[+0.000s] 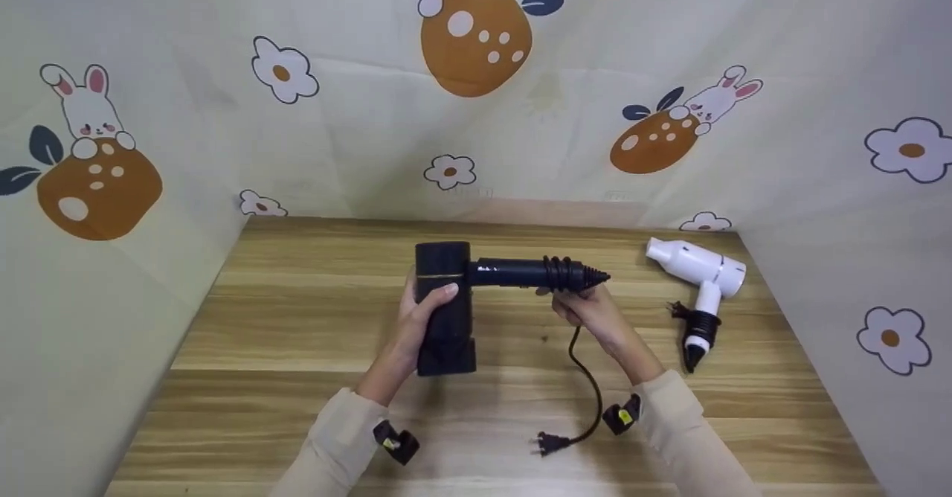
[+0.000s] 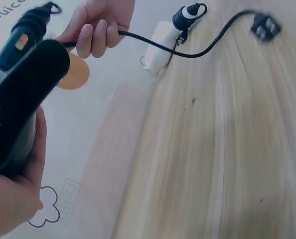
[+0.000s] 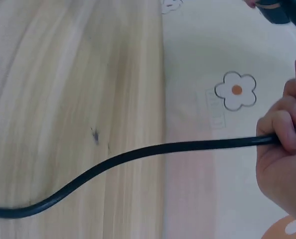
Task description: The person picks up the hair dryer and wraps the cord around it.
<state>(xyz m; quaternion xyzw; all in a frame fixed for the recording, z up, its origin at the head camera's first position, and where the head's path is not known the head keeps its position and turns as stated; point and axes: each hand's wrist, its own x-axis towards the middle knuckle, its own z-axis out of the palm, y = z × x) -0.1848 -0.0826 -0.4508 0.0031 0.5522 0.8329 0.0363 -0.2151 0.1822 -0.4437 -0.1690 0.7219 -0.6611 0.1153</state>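
My left hand (image 1: pixel 422 318) grips a black hair dryer (image 1: pixel 444 318) by its barrel, with the thumb across the front. The dryer's handle (image 1: pixel 509 272) points right, and a few turns of cord circle it near its ribbed, pointed end. Under that end, my right hand (image 1: pixel 595 315) holds the black power cord (image 3: pixel 188 146) in curled fingers, as the right wrist view also shows. From that hand the free length of cord hangs down to a two-pin plug (image 1: pixel 552 443). In the left wrist view the barrel covers part of the left hand.
A white hair dryer (image 1: pixel 699 266) lies at the right of the wooden table (image 1: pixel 297 408), its black cord (image 1: pixel 701 326) wound round the handle. Behind and beside the table hangs a pale cloth (image 1: pixel 357 110) printed with rabbits, fruit and flowers.
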